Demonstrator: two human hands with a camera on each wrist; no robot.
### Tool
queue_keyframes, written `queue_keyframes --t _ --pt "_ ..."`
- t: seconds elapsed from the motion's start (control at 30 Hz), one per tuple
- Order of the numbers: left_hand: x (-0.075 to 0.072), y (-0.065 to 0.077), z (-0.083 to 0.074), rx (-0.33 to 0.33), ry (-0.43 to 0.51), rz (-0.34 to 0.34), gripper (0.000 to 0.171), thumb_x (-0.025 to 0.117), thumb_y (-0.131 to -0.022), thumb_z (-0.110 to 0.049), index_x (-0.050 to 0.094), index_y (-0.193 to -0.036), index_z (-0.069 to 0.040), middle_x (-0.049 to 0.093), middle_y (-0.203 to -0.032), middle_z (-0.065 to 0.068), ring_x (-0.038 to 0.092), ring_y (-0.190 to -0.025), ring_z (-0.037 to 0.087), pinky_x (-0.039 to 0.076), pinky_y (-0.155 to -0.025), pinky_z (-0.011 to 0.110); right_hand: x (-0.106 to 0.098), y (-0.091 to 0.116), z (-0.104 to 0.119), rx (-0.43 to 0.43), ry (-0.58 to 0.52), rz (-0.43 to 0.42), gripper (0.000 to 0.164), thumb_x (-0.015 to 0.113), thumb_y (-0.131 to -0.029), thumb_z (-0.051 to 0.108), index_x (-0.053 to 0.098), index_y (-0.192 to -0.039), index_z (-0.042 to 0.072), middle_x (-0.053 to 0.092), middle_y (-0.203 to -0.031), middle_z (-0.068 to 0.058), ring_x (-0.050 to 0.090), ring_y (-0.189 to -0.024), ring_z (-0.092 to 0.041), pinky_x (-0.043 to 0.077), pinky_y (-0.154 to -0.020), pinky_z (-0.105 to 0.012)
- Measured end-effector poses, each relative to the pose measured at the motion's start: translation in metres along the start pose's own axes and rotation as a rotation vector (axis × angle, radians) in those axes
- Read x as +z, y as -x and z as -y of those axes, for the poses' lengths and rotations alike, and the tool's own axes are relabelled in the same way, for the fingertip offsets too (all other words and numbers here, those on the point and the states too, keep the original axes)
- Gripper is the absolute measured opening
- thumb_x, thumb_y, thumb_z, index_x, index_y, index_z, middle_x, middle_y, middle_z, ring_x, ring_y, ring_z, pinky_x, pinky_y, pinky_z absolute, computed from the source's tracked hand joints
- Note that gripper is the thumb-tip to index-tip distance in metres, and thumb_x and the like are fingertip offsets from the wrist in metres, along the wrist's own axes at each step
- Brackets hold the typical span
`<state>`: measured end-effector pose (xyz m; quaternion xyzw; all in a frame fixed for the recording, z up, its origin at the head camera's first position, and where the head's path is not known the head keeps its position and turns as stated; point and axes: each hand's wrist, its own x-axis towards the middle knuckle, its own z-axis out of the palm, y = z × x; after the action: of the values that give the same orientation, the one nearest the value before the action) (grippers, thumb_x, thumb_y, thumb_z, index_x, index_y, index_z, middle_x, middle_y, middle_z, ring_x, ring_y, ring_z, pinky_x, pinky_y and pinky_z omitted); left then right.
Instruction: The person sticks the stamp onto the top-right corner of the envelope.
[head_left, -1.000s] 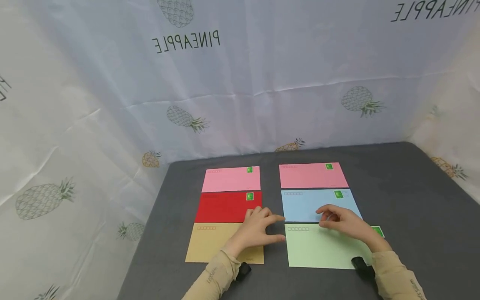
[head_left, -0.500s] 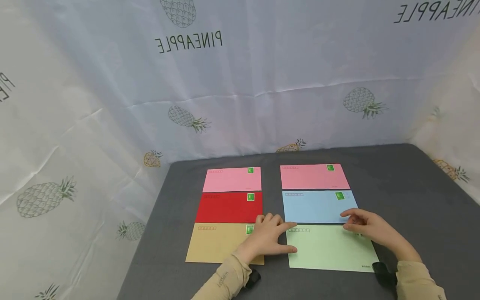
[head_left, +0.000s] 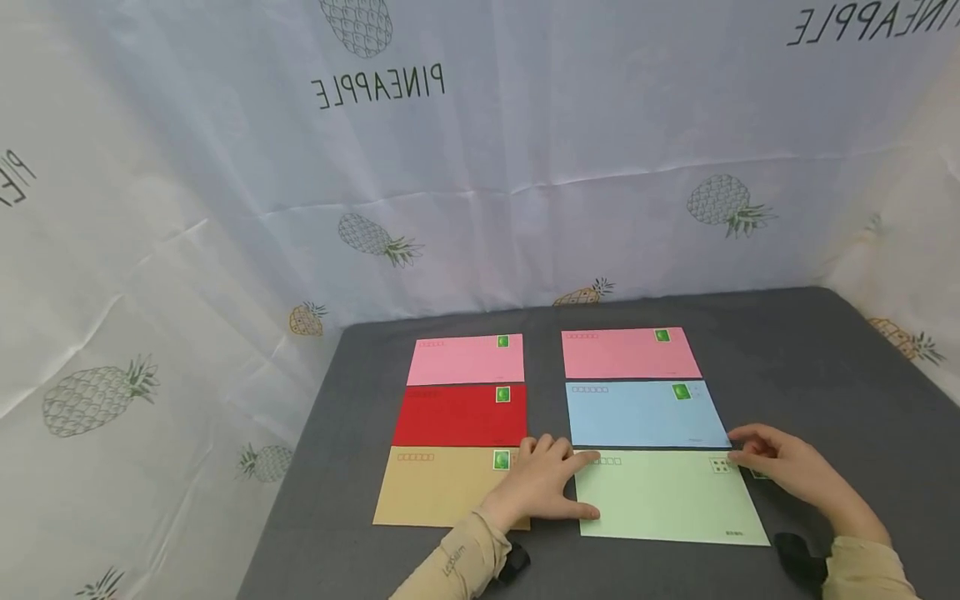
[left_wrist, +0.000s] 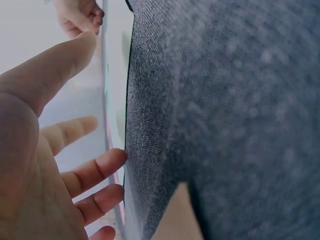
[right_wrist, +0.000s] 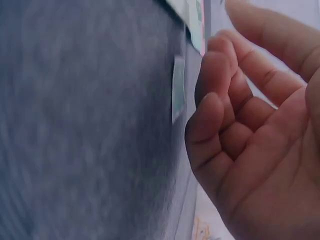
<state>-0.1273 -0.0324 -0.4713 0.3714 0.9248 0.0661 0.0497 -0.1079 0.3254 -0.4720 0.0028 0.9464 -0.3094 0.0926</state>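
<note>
My left hand (head_left: 542, 485) has its thumb and forefinger spread over the left edge of a light green envelope (head_left: 663, 500), the rest of the hand overlapping the tan envelope (head_left: 431, 487). In the left wrist view its fingers are spread and grip nothing. At the green envelope's upper right corner, beside a printed stamp box, is my right hand (head_left: 798, 471). Its fingers are loosely curled and empty in the right wrist view. A loose green stamp (right_wrist: 178, 90) lies on the table near those fingers, mostly hidden by the hand in the head view.
Behind the green envelope lie a blue envelope (head_left: 637, 417) and a pink one (head_left: 626, 356). The left column has a red envelope (head_left: 450, 417) and another pink envelope (head_left: 457, 362); these and the tan one carry green stamps. A pineapple-print curtain (head_left: 487, 150) closes the grey table's back.
My right hand has moved right, from above the green and blue envelopes to the green envelope's right edge. The left hand has shifted right and slightly nearer, reaching over the green envelope's left edge.
</note>
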Motion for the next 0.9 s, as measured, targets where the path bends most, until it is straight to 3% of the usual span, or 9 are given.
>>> queue_keyframes --t 0.37,0.6,0.9 --pt "-0.001 0.0 -0.001 0.001 -0.002 0.018 0.071 0.059 -0.075 -0.067 0.044 -0.137 -0.035 0.048 -0.101 -0.01 0.033 -0.087 0.003 0.027 -0.08 0.029 -0.01 0.004 -0.015 0.082 0.059 -0.034 0.055 0.061 -0.087 0.041 0.055 -0.115 -0.006 0.054 -0.086 -0.005 0.041 -0.069 -0.004 0.033 -0.062 -0.028" --pt "0.0 0.0 -0.001 -0.005 -0.011 0.031 0.074 0.064 -0.072 -0.066 0.047 -0.136 -0.033 0.048 -0.101 -0.009 0.032 -0.085 0.004 0.026 -0.078 0.028 -0.011 0.002 -0.02 0.098 0.023 0.008 0.054 0.066 -0.085 0.035 0.054 -0.113 -0.01 0.059 -0.095 -0.013 0.048 -0.076 -0.007 0.039 -0.064 -0.028" --pt "0.0 -0.002 -0.002 -0.012 -0.051 0.028 0.078 0.068 -0.067 -0.067 0.047 -0.135 -0.035 0.048 -0.098 -0.01 0.031 -0.082 0.004 0.027 -0.076 0.027 -0.01 -0.001 -0.021 0.118 0.034 0.008 0.044 0.067 -0.082 0.031 0.057 -0.101 -0.007 0.058 -0.088 -0.01 0.048 -0.076 -0.014 0.037 -0.063 -0.029"
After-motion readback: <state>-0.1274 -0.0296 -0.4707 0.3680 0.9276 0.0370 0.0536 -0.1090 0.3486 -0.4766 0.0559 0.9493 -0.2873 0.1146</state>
